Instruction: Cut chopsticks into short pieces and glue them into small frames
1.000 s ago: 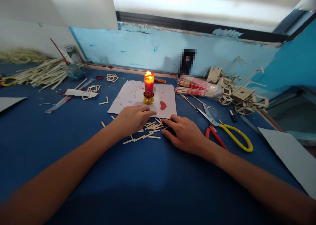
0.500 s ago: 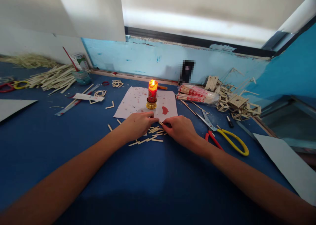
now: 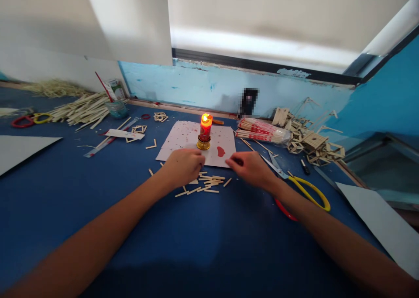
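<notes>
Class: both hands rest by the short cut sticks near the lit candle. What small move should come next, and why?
Probably the left hand pinches one cut stick from the loose scatter, since both hands look empty; keep low, as the lit candle stands just beyond the right hand.

Small craft workshop, blue work table (image 3: 203, 241), heaps of cut wooden sticks (image 3: 81, 108), stacked stick-built frames (image 3: 314, 143), scissors (image 3: 301, 189), lit red candle (image 3: 205, 131) on wax-spotted paper (image 3: 183, 143), chipped blue wall (image 3: 196, 86).

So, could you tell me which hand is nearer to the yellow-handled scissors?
The right hand: it lies just left of the scissors. The left hand sits farther left, beyond the cut sticks.
</notes>
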Tool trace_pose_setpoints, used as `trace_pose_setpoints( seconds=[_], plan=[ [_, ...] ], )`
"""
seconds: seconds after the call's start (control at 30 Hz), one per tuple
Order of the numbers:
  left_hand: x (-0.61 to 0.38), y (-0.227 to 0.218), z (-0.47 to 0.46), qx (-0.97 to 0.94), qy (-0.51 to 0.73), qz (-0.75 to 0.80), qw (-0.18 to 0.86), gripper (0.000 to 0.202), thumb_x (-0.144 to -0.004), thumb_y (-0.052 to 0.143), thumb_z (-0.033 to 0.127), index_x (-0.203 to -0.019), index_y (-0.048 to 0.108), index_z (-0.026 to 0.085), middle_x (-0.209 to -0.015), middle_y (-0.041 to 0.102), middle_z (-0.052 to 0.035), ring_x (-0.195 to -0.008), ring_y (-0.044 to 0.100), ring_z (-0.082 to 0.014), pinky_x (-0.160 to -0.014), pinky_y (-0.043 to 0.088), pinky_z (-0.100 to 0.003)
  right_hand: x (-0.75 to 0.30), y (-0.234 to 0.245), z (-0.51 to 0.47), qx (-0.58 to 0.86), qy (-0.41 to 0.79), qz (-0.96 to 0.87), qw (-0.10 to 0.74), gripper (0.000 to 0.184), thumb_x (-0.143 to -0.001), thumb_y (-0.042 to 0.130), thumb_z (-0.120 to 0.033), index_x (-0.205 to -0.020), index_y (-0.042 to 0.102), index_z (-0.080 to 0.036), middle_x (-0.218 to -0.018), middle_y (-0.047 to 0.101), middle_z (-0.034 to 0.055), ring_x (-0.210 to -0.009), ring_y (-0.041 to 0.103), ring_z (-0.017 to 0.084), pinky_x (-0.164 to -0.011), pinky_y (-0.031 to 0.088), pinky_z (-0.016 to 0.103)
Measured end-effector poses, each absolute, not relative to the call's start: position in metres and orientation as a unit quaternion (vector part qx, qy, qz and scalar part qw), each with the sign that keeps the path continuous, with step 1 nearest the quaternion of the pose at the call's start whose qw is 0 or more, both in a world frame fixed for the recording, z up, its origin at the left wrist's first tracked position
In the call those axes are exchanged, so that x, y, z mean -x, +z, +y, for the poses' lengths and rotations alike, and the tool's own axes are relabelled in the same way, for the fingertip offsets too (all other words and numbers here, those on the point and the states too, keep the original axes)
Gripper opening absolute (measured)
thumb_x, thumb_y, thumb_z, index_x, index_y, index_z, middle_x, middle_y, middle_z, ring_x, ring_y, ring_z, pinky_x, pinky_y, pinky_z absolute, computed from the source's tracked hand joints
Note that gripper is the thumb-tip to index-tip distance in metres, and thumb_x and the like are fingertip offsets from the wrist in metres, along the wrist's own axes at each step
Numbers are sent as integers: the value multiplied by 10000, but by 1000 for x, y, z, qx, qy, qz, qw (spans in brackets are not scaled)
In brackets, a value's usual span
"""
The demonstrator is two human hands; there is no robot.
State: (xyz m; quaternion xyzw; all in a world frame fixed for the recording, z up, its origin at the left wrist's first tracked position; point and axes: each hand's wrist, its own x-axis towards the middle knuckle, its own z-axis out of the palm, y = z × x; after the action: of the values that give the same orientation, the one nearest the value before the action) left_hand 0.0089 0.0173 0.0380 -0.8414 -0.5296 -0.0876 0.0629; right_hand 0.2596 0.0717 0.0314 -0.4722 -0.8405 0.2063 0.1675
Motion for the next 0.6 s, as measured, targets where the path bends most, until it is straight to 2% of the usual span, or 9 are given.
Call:
trace_pose_setpoints(
  seconds=[0.07, 0.1, 0.17, 0.27, 0.37, 0.6],
  plan=[
    [2, 50, 18, 778, -106, -612, 93, 286, -945, 477, 221, -848, 746, 206, -888, 748, -66, -764, 670, -218, -613, 448, -319, -264, 26, 91, 532, 228, -787, 215, 256, -975, 627, -346, -1084, 733, -140, -969, 760, 105, -808, 666, 202, -738, 458, 322],
    [10, 55, 19, 741, -114, -653, 108, 300, -958, 451, 236, -865, 734, 196, -903, 753, -82, -773, 672, -235, -603, 435, -327, -266, 22, 101, 553, 252, -761, 229, 295, -961, 649, -311, -1180, 689, -118, -1039, 750, 122, -820, 670, 198, -739, 475, 320],
    [28, 60, 23, 682, -112, -713, 117, 308, -970, 435, 259, -916, 728, 180, -918, 755, -116, -795, 682, -266, -606, 435, -339, -268, 16, 116, 575, 321, -713, 242, 364, -971, 652, -288, -1285, 616, -108, -1046, 738, 110, -753, 671, 170, -676, 505, 301],
    [53, 55, 31, 658, -79, -744, 82, 281, -978, 512, 328, -1040, 742, 179, -1018, 745, -136, -854, 699, -284, -654, 496, -364, -269, 13, 126, 574, 420, -655, 255, 297, -1024, 613, -323, -1252, 612, -132, -995, 716, 58, -676, 652, 132, -592, 528, 262],
    [68, 43, 38, 666, -48, -743, 42, 325, -994, 606, 426, -1191, 695, 183, -1144, 713, -109, -943, 694, -246, -789, 569, -409, -268, 17, 126, 557, 488, -616, 268, 234, -1034, 623, -330, -1160, 646, -135, -1010, 702, 47, -702, 653, 120, -605, 555, 251],
    [73, 35, 46, 696, -17, -718, 0, 311, -1014, 634, 401, -1213, 673, 165, -1180, 706, -91, -1022, 696, -236, -925, 582, -468, -268, 13, 137, 549, 535, -581, 275, 191, -1013, 666, -289, -1134, 659, -140, -983, 691, 29, -706, 650, 116, -604, 570, 244]
  ],
)
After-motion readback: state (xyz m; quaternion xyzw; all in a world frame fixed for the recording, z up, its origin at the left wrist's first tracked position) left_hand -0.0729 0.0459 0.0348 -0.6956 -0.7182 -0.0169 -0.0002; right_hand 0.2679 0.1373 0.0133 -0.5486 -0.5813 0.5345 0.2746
